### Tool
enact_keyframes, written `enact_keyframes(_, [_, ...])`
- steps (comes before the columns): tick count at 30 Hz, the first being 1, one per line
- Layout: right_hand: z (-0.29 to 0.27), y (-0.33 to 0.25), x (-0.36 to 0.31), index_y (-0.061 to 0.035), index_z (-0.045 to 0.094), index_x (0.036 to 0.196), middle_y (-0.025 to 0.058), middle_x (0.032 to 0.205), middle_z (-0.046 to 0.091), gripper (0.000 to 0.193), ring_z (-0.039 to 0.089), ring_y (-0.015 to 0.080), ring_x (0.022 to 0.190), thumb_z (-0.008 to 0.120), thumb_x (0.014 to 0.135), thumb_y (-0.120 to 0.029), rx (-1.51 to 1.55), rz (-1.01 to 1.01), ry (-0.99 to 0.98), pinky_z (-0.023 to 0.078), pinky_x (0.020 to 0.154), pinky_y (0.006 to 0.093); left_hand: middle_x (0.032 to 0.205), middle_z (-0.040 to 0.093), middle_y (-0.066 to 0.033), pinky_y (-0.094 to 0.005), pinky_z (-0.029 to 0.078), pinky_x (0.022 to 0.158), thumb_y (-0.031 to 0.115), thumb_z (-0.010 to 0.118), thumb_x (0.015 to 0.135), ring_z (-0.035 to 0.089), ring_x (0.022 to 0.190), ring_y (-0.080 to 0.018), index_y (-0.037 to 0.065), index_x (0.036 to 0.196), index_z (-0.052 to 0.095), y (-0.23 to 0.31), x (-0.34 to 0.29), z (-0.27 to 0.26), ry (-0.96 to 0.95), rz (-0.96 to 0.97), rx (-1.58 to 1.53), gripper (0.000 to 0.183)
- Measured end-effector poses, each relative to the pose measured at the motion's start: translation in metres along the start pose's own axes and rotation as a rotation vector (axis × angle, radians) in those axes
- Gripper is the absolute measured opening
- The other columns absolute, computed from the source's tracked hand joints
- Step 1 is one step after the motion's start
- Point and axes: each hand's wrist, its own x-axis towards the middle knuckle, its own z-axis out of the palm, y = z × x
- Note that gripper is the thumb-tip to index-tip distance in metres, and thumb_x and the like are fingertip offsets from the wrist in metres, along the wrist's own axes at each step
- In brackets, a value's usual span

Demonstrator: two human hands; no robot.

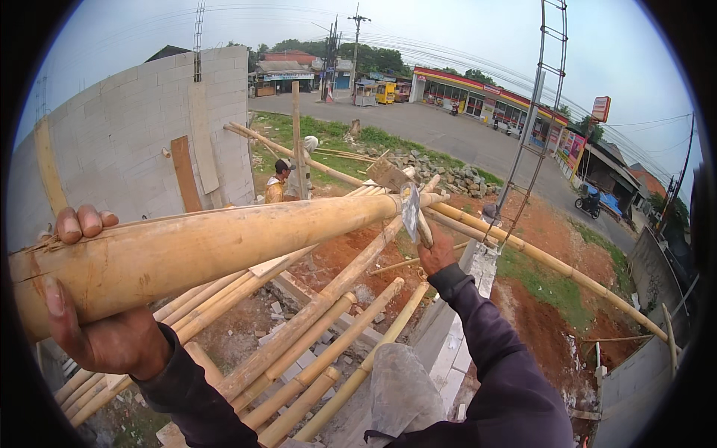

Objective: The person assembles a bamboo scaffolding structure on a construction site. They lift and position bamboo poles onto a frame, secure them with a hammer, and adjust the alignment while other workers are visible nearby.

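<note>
A thick bamboo pole (216,243) runs from the left edge toward the middle, held up across the view. My left hand (112,328) grips its near end, fingertips over the top and thumb underneath. My right hand (438,252) is closed around the pale handle of a tool with a flat grey metal head (410,209); its exact kind is unclear. The metal head is up against the pole's far part, and I cannot tell whether it touches. Beyond it, a wooden block (388,174) sits near where several poles cross.
Several bamboo poles (328,388) slope below me over rubble. A pale block wall (134,127) rises at left; a rebar column (530,119) stands at right beside a narrow wall top (452,358). Two people (278,181) are below, near a wooden post (296,142). A road (418,127) lies beyond.
</note>
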Motion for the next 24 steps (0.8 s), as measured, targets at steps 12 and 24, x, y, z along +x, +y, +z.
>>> enact_keyframes(12, [0.049, 0.027, -0.129, -0.0029, 0.057, 0.094, 0.0018, 0.064, 0.052, 0.009, 0.047, 0.0109, 0.047, 0.063, 0.087, -0.003, 0.531, 0.659, 0.031, 0.037, 0.043, 0.0277, 0.14, 0.044, -0.0178, -0.0544, 0.018, 0.125, 0.027, 0.074, 0.08, 0.036, 0.14, -0.0353, -0.002, 0.141, 0.037, 0.083, -0.116, -0.074, 0.517, -0.289, 0.396, 0.077])
enact_keyframes(24, [0.089, 0.049, -0.169, -0.0009, 0.06, 0.09, 0.0081, 0.067, 0.06, 0.011, 0.058, 0.02, 0.054, 0.068, 0.084, -0.005, 0.674, 1.132, -0.037, 0.05, 0.049, 0.0361, 0.143, 0.048, -0.0207, -0.0474, 0.034, 0.117, 0.019, 0.07, 0.09, 0.046, 0.134, -0.0323, -0.004, 0.142, 0.041, 0.214, -0.391, -0.189, 1.255, -0.509, 0.427, 0.064])
